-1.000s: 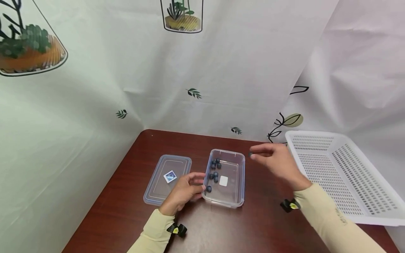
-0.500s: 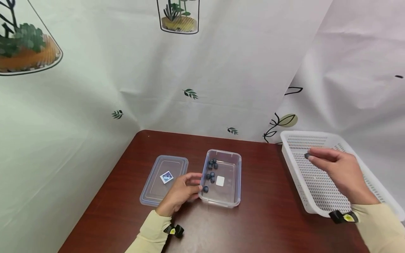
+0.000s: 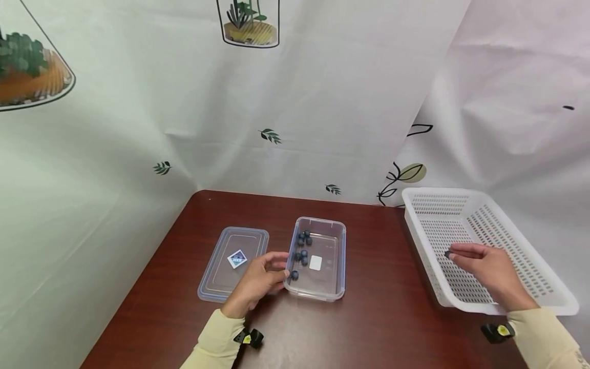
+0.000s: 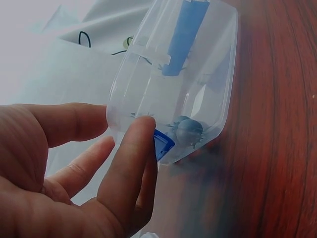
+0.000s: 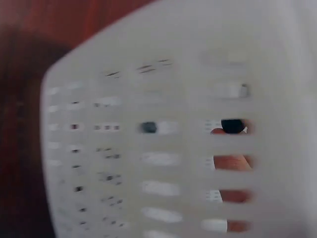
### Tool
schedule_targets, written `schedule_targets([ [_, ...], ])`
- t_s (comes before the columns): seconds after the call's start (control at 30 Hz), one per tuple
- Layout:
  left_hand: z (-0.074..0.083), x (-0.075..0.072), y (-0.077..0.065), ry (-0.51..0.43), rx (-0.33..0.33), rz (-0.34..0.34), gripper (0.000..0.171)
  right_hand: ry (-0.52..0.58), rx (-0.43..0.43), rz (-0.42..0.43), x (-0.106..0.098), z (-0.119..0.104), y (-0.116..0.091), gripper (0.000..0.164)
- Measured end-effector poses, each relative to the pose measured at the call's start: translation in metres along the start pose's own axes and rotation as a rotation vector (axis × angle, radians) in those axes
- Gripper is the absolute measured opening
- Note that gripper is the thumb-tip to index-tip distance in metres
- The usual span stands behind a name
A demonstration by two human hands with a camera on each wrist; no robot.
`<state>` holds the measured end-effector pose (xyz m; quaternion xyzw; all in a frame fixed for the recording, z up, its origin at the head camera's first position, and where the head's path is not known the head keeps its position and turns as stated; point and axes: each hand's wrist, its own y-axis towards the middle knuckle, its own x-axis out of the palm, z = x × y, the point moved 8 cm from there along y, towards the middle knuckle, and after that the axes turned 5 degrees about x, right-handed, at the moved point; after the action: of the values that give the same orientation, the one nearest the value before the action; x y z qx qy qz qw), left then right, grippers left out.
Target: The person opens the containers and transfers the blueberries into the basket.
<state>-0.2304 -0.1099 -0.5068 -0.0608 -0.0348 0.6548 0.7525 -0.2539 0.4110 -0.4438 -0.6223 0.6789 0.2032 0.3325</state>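
Note:
My left hand [image 3: 259,279] rests its fingertips against the left wall and near-left corner of a clear lidless plastic food container [image 3: 329,287]. Several dark blueberries [image 3: 303,257] lie along the left side inside it. In the left wrist view, the fingers [image 4: 130,166] touch the container's outer wall, beside a blue latch [image 4: 163,145]. My right hand [image 3: 490,271] is over the white perforated basket [image 3: 435,284] and pinches a blueberry [image 3: 447,254] between thumb and fingers. Through the basket's slots, the right wrist view shows parts of the fingers and that dark berry [image 5: 232,126].
A clear lid [image 3: 216,282] with a blue edge and a diamond label lies left of the container, partly behind my left hand. All stand on a dark red-brown table [image 3: 378,277]. A printed white cloth [image 3: 322,102] hangs behind the table and along its left side.
The right hand has carried the blueberry rightward from beside the container to over the basket, then lowered it. The left hand keeps its place on the container. The head view has turned slightly right.

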Motion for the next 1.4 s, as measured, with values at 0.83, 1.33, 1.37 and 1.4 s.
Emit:
schedule_targets([
  [0.83,-0.003,0.000,0.001,0.004,0.034,-0.014,0.046,-0.081,-0.043,0.011,-0.011,-0.018,-0.001,0.052],
  [1.33,0.001,0.000,0.001,0.011,0.042,-0.012,0.046,-0.001,-0.281,0.037,0.028,-0.141,-0.017,0.036],
  [1.37,0.001,0.001,0.001,0.009,0.042,-0.014,0.046,0.005,-0.293,0.017,0.037,-0.149,-0.017,0.035],
  [1.4,0.000,0.001,0.001,0.006,0.039,-0.013,0.046,0.009,-0.302,-0.005,0.047,-0.156,-0.017,0.035],
])
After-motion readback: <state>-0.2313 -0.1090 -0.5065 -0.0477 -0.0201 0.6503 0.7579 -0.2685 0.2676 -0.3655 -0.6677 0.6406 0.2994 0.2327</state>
